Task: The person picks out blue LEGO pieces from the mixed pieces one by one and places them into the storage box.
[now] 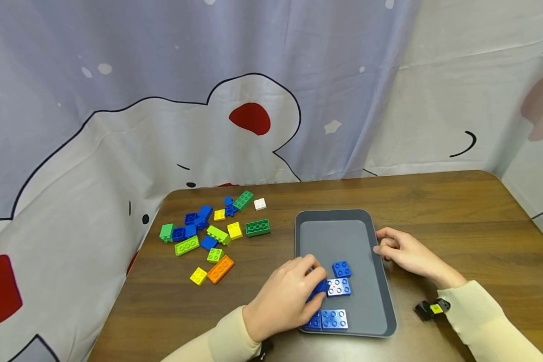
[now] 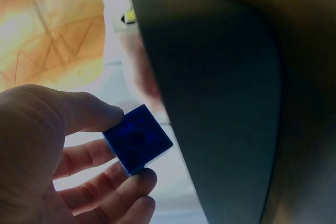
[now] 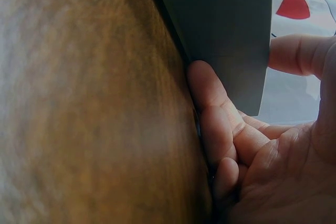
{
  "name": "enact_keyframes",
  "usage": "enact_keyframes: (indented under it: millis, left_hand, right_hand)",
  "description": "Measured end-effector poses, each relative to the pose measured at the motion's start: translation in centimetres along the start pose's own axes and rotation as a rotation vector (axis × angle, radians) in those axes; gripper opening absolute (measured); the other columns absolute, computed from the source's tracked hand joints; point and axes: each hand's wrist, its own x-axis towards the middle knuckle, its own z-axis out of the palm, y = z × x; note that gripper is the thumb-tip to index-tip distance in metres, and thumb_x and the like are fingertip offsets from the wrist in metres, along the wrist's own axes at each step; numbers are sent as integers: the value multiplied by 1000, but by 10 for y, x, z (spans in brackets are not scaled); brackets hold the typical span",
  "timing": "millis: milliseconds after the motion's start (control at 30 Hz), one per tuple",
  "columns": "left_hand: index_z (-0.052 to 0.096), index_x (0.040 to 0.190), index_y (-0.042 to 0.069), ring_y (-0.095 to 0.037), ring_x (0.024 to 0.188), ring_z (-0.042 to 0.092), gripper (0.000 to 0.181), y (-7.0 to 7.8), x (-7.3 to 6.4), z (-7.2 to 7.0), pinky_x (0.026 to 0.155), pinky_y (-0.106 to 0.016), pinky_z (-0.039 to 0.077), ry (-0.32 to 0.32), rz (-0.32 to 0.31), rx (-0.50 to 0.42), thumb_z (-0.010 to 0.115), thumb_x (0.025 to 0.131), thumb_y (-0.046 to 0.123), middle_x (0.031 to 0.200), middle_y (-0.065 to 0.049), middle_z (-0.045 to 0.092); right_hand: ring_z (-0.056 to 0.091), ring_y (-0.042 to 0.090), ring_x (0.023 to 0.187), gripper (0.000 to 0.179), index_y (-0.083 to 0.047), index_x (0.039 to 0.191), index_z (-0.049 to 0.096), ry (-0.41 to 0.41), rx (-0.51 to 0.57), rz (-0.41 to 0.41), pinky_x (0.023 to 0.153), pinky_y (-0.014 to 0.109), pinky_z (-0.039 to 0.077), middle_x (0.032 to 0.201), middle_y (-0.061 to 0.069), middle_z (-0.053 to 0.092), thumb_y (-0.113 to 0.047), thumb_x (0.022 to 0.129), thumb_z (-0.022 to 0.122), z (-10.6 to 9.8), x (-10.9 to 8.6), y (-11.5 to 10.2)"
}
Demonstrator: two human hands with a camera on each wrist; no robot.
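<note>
My left hand is over the left side of the grey tray, pinching a blue building brick between thumb and fingers. The left wrist view shows the brick's square hollow underside beside the tray wall. Inside the tray lie a small square blue brick, a longer blue brick just below it, and another blue brick near the front wall. One more blue brick is partly hidden by my left hand. At the tray's right side, my right hand grips the edge, thumb at the rim and curled fingers against the outer wall.
Left of the tray, loose bricks are scattered on the wooden table: several blue ones, green bricks, yellow bricks, an orange brick and a white brick. A printed curtain hangs behind the table.
</note>
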Motion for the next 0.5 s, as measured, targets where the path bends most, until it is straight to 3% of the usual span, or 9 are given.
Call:
enact_keyframes:
  millis: [200, 333, 433, 500]
  left_hand:
    - [66, 114, 21, -3, 86, 52, 26, 12, -2, 6, 76, -18, 51, -55, 74, -5, 72, 94, 36, 108, 8, 57]
    - [58, 140, 22, -11, 115, 61, 56, 14, -4, 6, 93, -31, 56, -150, 70, 13, 67, 95, 54, 136, 3, 59]
    - [43, 157, 23, -20, 140, 52, 80, 13, -5, 5, 107, -42, 52, -219, 36, 24, 57, 94, 71, 159, -2, 46]
    - [39, 160, 23, -22, 144, 49, 86, 10, -5, 3, 112, -45, 49, -230, 16, 23, 54, 93, 75, 164, -2, 41]
  right_hand:
    - [47, 6, 61, 45, 9, 133, 53, -2, -1, 0, 58, 25, 37, 70, 0, 54, -18, 99, 64, 0, 0, 1]
    - [48, 6, 61, 45, 9, 134, 53, -5, 0, 4, 58, 25, 38, 70, 0, 54, -18, 100, 64, 0, 1, 1]
    - [49, 7, 61, 46, 9, 134, 53, -4, -4, 5, 58, 25, 39, 70, 0, 55, -19, 100, 64, 0, 1, 1]
    - [49, 7, 62, 45, 9, 134, 53, -4, -4, 4, 59, 25, 39, 70, 0, 56, -19, 100, 64, 0, 1, 1]
